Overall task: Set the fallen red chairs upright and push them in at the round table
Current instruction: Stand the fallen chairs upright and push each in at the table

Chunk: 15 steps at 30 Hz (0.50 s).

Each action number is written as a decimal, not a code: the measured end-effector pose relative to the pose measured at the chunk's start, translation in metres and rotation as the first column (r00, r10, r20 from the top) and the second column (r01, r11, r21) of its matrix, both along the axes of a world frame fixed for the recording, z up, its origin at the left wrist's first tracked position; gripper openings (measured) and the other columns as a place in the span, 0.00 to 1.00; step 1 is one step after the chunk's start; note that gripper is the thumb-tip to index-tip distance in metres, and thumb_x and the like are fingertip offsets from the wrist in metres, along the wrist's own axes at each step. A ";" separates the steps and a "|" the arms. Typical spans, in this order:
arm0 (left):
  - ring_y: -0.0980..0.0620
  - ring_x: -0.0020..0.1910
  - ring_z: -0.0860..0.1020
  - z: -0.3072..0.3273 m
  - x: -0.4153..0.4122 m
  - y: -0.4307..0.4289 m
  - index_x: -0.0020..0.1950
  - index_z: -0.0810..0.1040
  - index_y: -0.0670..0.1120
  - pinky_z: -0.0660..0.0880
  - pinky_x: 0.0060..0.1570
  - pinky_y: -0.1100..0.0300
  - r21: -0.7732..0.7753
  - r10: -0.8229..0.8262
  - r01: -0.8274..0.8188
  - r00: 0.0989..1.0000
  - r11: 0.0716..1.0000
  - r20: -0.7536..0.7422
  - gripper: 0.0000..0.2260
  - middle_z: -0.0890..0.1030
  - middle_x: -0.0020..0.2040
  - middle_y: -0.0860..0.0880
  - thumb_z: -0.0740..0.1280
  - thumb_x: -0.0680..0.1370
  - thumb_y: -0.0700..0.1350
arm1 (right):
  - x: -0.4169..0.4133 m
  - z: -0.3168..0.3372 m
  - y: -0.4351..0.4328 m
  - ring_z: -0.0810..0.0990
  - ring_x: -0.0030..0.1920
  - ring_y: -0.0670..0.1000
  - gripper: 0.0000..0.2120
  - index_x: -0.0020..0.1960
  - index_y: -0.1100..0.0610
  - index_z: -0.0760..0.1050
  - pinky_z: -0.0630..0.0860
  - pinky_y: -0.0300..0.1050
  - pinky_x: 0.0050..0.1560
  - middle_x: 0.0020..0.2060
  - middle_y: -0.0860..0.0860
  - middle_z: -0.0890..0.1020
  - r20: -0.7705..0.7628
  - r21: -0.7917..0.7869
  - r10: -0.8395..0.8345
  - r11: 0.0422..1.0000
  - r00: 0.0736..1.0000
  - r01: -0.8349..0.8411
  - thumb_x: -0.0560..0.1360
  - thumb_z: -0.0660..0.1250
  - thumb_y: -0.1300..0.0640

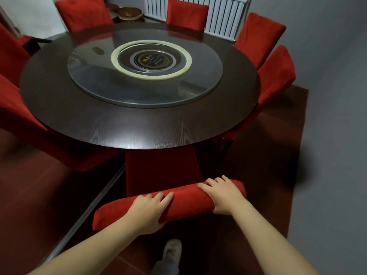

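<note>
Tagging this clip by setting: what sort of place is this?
Most likely a dining room, in a home or a small restaurant. A large round table carries a glass turntable, red-covered chairs ring it, and a white radiator is on the far wall.

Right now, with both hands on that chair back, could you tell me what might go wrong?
The chair may knock the table if pushed hard. Its hidden legs could catch on the metal floor strip beside it. Your foot sits close behind and might get clipped.
</note>
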<state>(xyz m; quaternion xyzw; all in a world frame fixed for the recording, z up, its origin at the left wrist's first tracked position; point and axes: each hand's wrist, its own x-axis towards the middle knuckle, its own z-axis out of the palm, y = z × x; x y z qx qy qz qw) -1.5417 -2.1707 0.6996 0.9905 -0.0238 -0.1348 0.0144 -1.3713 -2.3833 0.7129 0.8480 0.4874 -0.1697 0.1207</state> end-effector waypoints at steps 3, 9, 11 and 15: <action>0.42 0.54 0.78 0.010 0.023 -0.005 0.78 0.48 0.50 0.74 0.47 0.51 0.018 -0.019 0.020 1.000 1.000 -0.013 0.38 0.68 0.69 0.45 0.61 0.74 0.61 | 0.028 0.005 -0.005 0.70 0.64 0.59 0.39 0.74 0.45 0.56 0.58 0.61 0.72 0.66 0.52 0.69 0.015 0.010 0.078 0.997 0.997 -0.078 0.68 0.70 0.46; 0.41 0.51 0.79 0.043 0.107 -0.035 0.76 0.53 0.50 0.73 0.47 0.52 -0.050 0.078 -0.075 0.994 0.996 0.070 0.36 0.72 0.64 0.47 0.61 0.72 0.62 | 0.129 0.048 -0.007 0.71 0.64 0.56 0.40 0.73 0.42 0.57 0.59 0.58 0.70 0.64 0.50 0.70 0.067 -0.040 0.109 0.994 0.992 -0.106 0.66 0.71 0.44; 0.40 0.51 0.79 0.049 0.134 -0.056 0.75 0.54 0.49 0.73 0.46 0.52 -0.087 0.102 -0.096 0.992 0.992 0.071 0.36 0.73 0.63 0.46 0.62 0.72 0.61 | 0.160 0.056 -0.015 0.70 0.65 0.55 0.40 0.72 0.41 0.56 0.58 0.58 0.71 0.64 0.49 0.70 0.081 -0.066 0.123 0.991 0.989 -0.118 0.66 0.72 0.45; 0.39 0.51 0.78 0.061 0.182 -0.096 0.74 0.56 0.45 0.72 0.47 0.51 -0.147 0.199 -0.186 0.977 0.971 0.076 0.35 0.74 0.63 0.44 0.63 0.72 0.58 | 0.219 0.070 -0.029 0.68 0.68 0.54 0.38 0.73 0.41 0.57 0.55 0.57 0.72 0.66 0.47 0.71 0.108 -0.107 0.177 0.980 0.978 -0.165 0.67 0.72 0.46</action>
